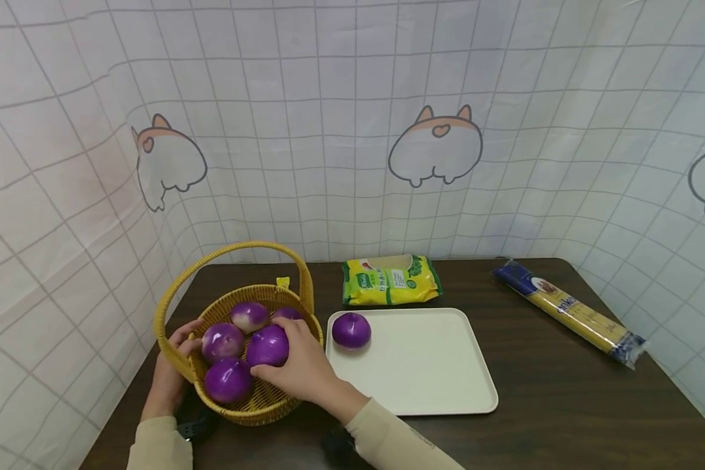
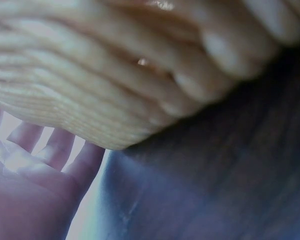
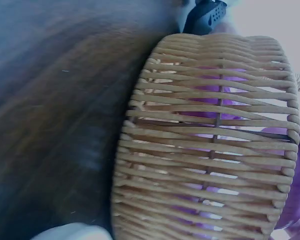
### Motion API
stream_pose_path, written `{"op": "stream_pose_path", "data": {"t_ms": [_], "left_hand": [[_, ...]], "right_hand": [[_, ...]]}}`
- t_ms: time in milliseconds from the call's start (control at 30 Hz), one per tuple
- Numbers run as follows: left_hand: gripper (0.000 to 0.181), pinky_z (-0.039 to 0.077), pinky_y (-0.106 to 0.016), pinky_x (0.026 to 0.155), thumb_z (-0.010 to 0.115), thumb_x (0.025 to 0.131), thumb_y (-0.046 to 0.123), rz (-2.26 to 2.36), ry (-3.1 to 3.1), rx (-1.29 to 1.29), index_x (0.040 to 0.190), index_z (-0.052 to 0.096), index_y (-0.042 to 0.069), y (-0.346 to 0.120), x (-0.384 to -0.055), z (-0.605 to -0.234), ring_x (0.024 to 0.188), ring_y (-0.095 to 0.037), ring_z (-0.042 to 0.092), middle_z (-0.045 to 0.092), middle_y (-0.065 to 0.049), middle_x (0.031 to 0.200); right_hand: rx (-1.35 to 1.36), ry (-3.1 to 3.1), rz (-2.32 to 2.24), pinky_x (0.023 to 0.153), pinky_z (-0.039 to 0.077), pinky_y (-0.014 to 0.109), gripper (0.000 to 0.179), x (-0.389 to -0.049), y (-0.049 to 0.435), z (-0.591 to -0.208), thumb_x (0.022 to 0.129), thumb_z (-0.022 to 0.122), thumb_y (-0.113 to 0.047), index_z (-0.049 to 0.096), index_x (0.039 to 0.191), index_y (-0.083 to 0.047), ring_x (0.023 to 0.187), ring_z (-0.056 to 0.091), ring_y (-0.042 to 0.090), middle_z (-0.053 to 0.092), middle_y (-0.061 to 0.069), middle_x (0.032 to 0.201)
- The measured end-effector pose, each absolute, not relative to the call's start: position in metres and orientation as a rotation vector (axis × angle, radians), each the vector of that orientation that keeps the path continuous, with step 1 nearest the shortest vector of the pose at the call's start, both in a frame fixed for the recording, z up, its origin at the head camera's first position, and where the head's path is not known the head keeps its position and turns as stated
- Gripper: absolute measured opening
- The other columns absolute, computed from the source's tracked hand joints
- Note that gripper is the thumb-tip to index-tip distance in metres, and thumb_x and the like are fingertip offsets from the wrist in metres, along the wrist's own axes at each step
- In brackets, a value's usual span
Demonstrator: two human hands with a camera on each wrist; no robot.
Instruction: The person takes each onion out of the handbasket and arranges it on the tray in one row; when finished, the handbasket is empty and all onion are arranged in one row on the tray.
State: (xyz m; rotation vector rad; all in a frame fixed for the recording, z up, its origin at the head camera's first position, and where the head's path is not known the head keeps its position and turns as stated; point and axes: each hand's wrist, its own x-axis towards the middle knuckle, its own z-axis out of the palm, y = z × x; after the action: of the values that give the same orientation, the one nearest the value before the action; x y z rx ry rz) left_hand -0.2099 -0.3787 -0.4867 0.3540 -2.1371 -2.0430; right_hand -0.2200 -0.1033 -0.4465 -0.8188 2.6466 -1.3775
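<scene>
A yellow wicker basket (image 1: 258, 414) with a tall hoop handle stands at the left of the table. It contains several purple onions, some with whitish patches. My right hand (image 1: 305, 362) reaches over the basket's near right rim and grips a purple onion (image 1: 268, 346) between thumb and fingers. On the basket's left side, my left hand (image 1: 173, 365) holds the rim by the handle's foot. The left wrist view has that hand's fingers (image 2: 55, 150) against the outer wicker wall. Another purple onion (image 1: 351, 330) sits in the upper left corner of a white tray (image 1: 423, 372).
Behind the tray lies a yellow and green packet (image 1: 390, 281). A long packet of noodles (image 1: 570, 313) lies slanted on the right of the dark wooden table (image 1: 564, 405). White grid-patterned cloth (image 1: 352, 215) encloses the table's back and sides.
</scene>
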Motion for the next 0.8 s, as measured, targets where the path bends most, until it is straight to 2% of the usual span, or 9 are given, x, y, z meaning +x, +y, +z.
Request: {"op": "stream_pose_path", "data": {"t_ms": [233,433,700,800], "left_hand": [[0.05,0.05,-0.018,0.081,0.053,0.1,0.028,-2.042,-2.128,0.339,0.145,0.043,0.01,-0.381,-0.211,-0.492,0.105,-0.004,0.055,0.045,0.0,0.132],[0.05,0.051,-0.018,0.081,0.053,0.1,0.028,-2.056,-2.119,0.327,0.146,0.042,0.01,-0.381,-0.21,-0.491,0.104,-0.004,0.055,0.045,-0.001,0.132],[0.05,0.051,-0.019,0.081,0.049,0.102,0.023,-2.05,-2.127,0.268,0.146,0.037,0.004,-0.369,-0.201,-0.477,0.102,-0.004,0.057,0.043,-0.007,0.134],[0.05,0.051,-0.018,0.081,0.049,0.101,0.021,-2.058,-2.113,0.263,0.146,0.037,0.002,-0.367,-0.198,-0.473,0.102,-0.004,0.057,0.045,-0.006,0.131]], "right_hand": [[-0.86,2.577,-1.61,0.091,0.05,0.033,0.083,-0.212,-0.089,-0.452,0.079,0.072,-0.056,0.035,0.147,-0.024,0.114,0.053,0.012,0.045,-0.003,0.137],[-0.844,2.563,-1.71,0.092,0.05,0.035,0.082,-0.209,-0.073,-0.452,0.081,0.072,-0.054,0.036,0.146,-0.019,0.117,0.053,0.015,0.045,0.0,0.138],[-0.787,2.528,-1.799,0.078,0.054,0.03,0.078,-0.211,-0.047,-0.447,0.083,0.073,-0.05,0.037,0.144,-0.019,0.101,0.057,0.017,0.048,0.003,0.133],[-0.738,2.505,-1.815,0.08,0.055,0.032,0.078,-0.214,-0.039,-0.445,0.083,0.074,-0.049,0.037,0.145,-0.019,0.104,0.056,0.019,0.047,0.004,0.136]]}}
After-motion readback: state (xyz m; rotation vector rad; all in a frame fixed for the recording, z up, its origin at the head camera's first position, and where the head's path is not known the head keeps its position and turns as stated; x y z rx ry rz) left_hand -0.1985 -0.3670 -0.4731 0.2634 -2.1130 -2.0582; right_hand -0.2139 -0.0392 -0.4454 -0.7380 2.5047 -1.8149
